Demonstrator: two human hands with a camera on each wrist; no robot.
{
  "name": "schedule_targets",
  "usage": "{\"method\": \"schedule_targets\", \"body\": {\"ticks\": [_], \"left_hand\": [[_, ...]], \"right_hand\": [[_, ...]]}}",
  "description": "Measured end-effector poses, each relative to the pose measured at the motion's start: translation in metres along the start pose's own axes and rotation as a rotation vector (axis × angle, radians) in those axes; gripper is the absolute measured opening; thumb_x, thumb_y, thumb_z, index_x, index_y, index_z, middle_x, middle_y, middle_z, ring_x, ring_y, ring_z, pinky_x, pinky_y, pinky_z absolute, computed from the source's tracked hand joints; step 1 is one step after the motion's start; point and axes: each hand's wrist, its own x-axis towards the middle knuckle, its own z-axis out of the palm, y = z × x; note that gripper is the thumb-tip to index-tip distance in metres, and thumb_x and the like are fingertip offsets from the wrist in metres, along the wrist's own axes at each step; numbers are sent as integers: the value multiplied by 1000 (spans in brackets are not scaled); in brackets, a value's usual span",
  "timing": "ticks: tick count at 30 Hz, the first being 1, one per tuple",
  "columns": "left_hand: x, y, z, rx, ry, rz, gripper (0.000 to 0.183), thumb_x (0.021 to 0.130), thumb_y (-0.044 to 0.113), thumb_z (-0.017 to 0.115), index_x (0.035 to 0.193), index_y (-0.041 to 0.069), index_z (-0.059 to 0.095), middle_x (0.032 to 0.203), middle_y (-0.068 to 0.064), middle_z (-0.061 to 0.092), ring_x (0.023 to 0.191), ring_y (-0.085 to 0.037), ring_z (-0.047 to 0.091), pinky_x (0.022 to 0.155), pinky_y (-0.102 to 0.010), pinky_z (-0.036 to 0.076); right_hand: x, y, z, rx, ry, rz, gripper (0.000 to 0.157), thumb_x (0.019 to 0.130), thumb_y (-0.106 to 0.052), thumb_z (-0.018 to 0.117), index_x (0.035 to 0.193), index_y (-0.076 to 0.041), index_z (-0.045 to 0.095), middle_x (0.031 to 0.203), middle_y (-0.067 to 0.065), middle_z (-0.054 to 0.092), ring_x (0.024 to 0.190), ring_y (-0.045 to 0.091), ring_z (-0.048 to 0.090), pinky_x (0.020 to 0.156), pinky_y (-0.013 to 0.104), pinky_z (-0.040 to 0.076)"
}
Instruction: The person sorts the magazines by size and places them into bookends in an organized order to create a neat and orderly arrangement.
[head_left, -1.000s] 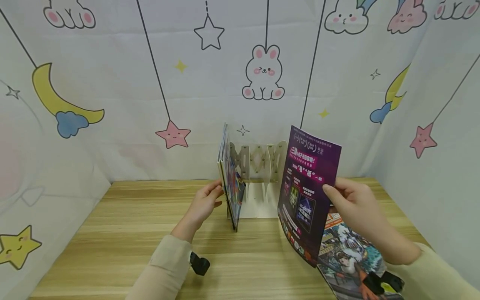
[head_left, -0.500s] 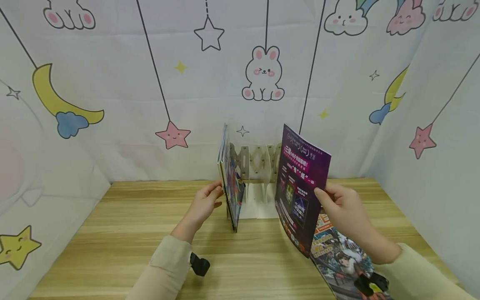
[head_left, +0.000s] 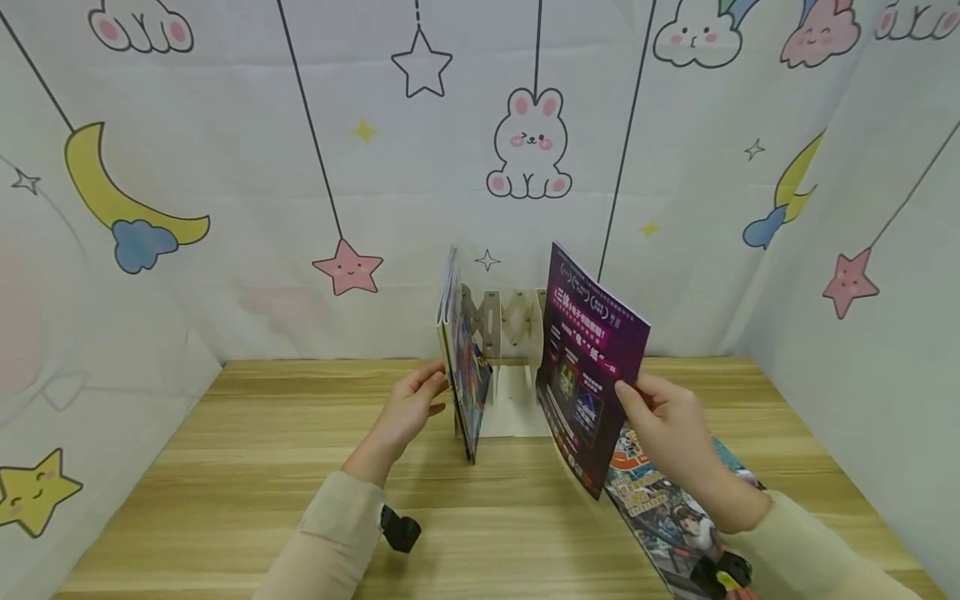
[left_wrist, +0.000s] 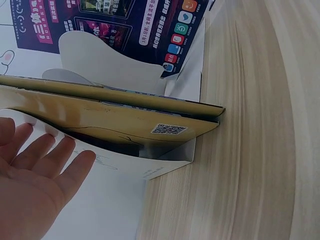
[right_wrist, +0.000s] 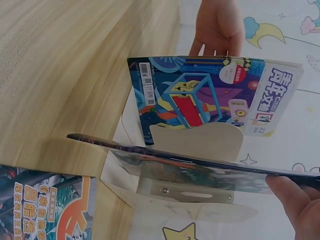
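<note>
The dark purple rectangular paper magazine (head_left: 588, 375) looks smooth and faintly glossy to me; the upright, colourful paper magazines (head_left: 465, 379) have slick printed covers; the off-white, lattice-backed bookend rack (head_left: 513, 404) seems smooth painted metal with shiny rivets (right_wrist: 166, 190); the pale, streaky wood-grain tabletop (head_left: 487, 517) has a satin finish; the white cartoon-printed cloth backdrop (head_left: 247, 167) is matt and softly creased; the plain cream sleeves (head_left: 322, 533) are matt cloth.

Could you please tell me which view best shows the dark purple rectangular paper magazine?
The head view: the dark purple magazine shows nearly its whole purple face. The left wrist view crops it; the right wrist view catches it almost edge-on.
</note>
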Motion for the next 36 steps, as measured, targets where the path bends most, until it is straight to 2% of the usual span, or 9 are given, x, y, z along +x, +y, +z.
{"method": "schedule_targets", "body": {"ticks": [5,9,12,14,20,22,25,28,36], "left_hand": [[0,0,0,-3,-2,-2,44,104,19,35,145,3,35,149,-17,36,134,-34,40,102,-47,45],[0,-1,0,-3,-4,0,44,104,19,34,145,3,35,149,-18,35,134,-35,40,102,-48,45],[-1,-1,0,-2,-5,0,44,104,19,34,145,3,35,149,-18,35,134,-35,40,102,-48,45],[-1,-1,0,-1,-7,-1,44,104,19,34,145,3,34,149,-18,35,134,-35,40,103,-48,45],[-1,0,0,1,-10,3,44,104,20,34,145,3,34,149,-18,35,135,-35,39,103,-48,45],[-1,0,0,1,-11,5,44,104,19,34,145,3,34,149,-18,35,135,-35,39,103,-48,45],[-1,0,1,0,-12,6,44,104,19,34,145,3,34,150,-18,34,135,-35,39,103,-48,44],[-1,0,1,3,-16,10,44,104,19,34,145,3,34,150,-18,34,135,-35,39,103,-48,44],[-2,0,0,3,-22,15,44,104,18,34,145,1,34,150,-19,33,135,-37,38,104,-49,43]], "right_hand": [[0,1,8,44,32,-25,22,95,-8,55,109,3,69,92,22,71,46,2,52,40,19,45],[0,1,14,93,34,-30,21,95,-6,55,108,3,69,88,21,71,43,-3,45,36,16,38],[-2,3,18,109,29,-9,21,95,-6,55,107,3,69,78,19,70,36,-2,28,31,17,26],[-3,4,22,121,29,-9,21,95,-6,55,108,3,69,75,18,69,38,-1,29,31,18,26],[-5,6,32,141,65,-39,21,93,-2,56,110,3,68,59,11,60,41,2,36,34,18,32],[-4,6,34,151,63,-34,21,94,-3,55,109,4,68,66,14,66,46,3,52,39,15,43],[-3,5,37,160,55,-29,21,95,-3,54,107,6,68,82,20,71,65,17,69,53,19,56],[-1,5,40,158,55,-22,22,95,-5,54,107,6,68,93,22,71,78,29,71,61,23,58],[4,7,44,191,25,-3,26,97,-9,53,116,4,65,106,23,69,89,30,70,69,31,59]]}}
